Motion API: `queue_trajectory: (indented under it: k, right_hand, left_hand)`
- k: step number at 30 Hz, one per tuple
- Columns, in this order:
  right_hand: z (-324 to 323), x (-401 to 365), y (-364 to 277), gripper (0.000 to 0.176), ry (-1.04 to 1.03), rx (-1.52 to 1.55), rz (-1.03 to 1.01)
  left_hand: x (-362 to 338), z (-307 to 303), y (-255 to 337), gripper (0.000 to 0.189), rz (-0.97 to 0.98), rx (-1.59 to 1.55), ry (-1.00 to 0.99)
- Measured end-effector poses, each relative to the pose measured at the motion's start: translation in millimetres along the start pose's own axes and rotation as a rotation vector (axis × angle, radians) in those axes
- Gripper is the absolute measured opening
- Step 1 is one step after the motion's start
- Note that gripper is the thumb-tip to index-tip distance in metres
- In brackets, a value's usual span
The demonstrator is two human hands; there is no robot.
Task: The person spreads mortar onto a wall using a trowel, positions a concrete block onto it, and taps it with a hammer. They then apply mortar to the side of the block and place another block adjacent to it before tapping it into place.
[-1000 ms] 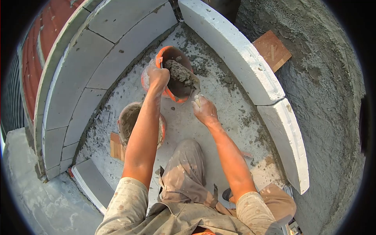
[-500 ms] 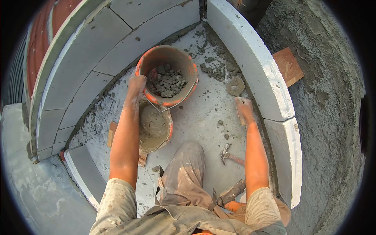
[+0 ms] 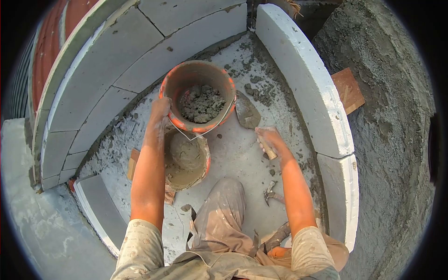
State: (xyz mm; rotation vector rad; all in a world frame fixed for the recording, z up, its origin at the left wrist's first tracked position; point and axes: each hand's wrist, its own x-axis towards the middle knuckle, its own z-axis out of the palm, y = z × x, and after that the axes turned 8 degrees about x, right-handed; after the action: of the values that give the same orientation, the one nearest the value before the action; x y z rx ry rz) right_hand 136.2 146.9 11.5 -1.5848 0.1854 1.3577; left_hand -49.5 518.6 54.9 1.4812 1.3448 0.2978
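Note:
My left hand (image 3: 161, 108) grips the left rim of an orange bucket (image 3: 185, 78), which is tilted toward me with clumps of grey mortar (image 3: 203, 104) inside. A wire handle hangs over its near side. Below it, partly covered by the bucket, stands a second container (image 3: 206, 156) holding wet grey slurry. In my right hand (image 3: 272, 139) is the wooden handle of a trowel (image 3: 247, 113). The mortar-smeared blade points away from me, close beside the bucket's right side.
Pale block walls rise on the left (image 3: 105, 60) and right (image 3: 305, 70), meeting at the far end. Mortar crumbs (image 3: 263, 93) are scattered on the floor. A claw hammer (image 3: 269, 193) lies near my right forearm. Outside the right wall is a brown board (image 3: 348, 90).
My right hand has brought the trowel left from the mortar by the right wall to beside the bucket. My left hand still holds the bucket rim.

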Motion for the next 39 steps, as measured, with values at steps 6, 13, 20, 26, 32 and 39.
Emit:
queue_trajectory:
  k: [6, 13, 20, 26, 32, 39]
  right_hand:
    - [-17, 67, -87, 0.029, 0.284, -0.028, -0.203]
    - [-40, 54, -80, 0.032, 0.514, -0.471, -0.608]
    - [26, -66, -28, 0.030, 0.594, -0.612, -0.930]
    - [-70, -175, 139, 0.028, 0.460, 0.134, -0.143]
    - [-139, -235, 224, 0.029, 0.672, -0.150, -0.054]
    - [-37, -246, 27, 0.026, 0.634, -0.724, -1.053]
  left_hand:
    - [-3, 10, 3, 0.033, 0.074, -0.003, 0.045]
    - [-20, 37, 31, 0.044, 0.234, -0.080, 0.031]
    - [-25, 51, 50, 0.041, 0.256, -0.046, -0.026]
    - [-23, 44, 39, 0.052, 0.271, 0.041, -0.061]
    - [-31, 61, 33, 0.050, 0.362, 0.057, -0.058]
    - [-160, 56, 94, 0.063, 0.421, -0.463, -0.002]
